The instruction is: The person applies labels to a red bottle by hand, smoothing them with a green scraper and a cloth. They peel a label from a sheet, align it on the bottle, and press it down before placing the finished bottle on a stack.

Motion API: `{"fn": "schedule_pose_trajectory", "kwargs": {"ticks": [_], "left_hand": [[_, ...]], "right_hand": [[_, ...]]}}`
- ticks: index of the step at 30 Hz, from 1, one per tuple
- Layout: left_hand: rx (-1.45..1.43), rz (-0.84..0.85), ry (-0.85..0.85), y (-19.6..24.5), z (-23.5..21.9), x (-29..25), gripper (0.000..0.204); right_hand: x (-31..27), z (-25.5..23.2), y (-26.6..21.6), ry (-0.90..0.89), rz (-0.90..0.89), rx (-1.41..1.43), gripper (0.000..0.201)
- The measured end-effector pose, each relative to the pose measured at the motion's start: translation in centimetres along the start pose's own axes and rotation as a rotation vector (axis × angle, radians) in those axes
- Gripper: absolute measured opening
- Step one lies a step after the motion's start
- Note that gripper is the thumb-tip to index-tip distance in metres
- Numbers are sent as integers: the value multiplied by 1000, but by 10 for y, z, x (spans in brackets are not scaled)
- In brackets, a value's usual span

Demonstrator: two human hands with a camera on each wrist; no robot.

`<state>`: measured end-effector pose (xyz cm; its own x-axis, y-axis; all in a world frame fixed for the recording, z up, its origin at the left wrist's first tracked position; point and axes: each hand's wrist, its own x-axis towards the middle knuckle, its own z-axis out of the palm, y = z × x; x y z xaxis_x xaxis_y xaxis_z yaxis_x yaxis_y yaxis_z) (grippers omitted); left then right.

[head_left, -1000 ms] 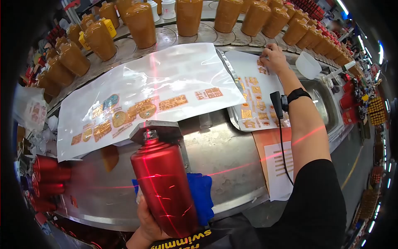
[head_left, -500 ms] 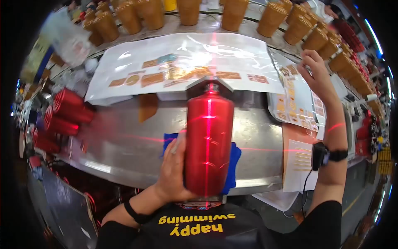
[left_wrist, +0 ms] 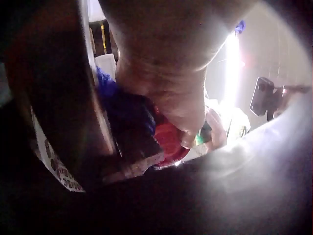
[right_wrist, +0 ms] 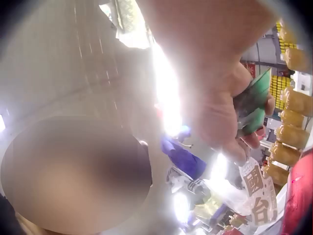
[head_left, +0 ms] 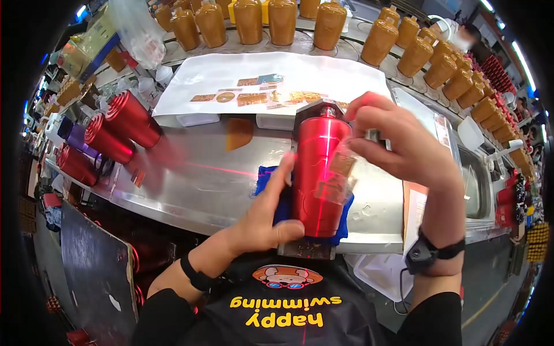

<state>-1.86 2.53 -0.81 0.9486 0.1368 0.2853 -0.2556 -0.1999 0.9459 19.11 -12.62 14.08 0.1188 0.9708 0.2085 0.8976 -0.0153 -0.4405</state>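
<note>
A glossy red bottle (head_left: pixel 311 173) lies neck-away on a blue cloth (head_left: pixel 264 180) over a dark stand (head_left: pixel 309 250). My left hand (head_left: pixel 254 225) holds its left side, fingers along the body and thumb at the base; the left wrist view shows that thumb against the red surface. Over the bottle's upper right is my right hand (head_left: pixel 407 141), pinching a clear decal (head_left: pixel 341 167) that hangs before the bottle's face. Gold-brown characters mark this decal, also plain in the right wrist view. A thin green piece (right_wrist: pixel 252 115) is tucked between the same hand's fingers.
A white sheet with gold decals (head_left: pixel 196 75) spans the back of the metal table (head_left: pixel 213 187). Beyond it, brown bottles (head_left: pixel 329 26) line a conveyor. More red bottles (head_left: pixel 134 118) lie at left. A metal sink (head_left: pixel 476 184) and white scoop (head_left: pixel 470 134) are at right.
My right hand has come from the decal tray at the right to above the bottle, bringing a clear decal. My left hand stays at the bottle. The head view has shifted.
</note>
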Motion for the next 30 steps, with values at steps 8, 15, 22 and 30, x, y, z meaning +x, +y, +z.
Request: {"fn": "schedule_pose_trajectory", "kwargs": {"ticks": [8,15,22,30], "left_hand": [[-39,-131,206,8,22,42,92],[-53,-101,277,2,31,50,89],[-89,-103,262,2,29,52,90],[-139,-115,245,2,28,52,88]], "right_hand": [[15,37,24,102,21,82,13],[21,37,27,98,47,16,13],[23,38,29,116,23,0,13],[27,38,29,112,40,-5,14]]}}
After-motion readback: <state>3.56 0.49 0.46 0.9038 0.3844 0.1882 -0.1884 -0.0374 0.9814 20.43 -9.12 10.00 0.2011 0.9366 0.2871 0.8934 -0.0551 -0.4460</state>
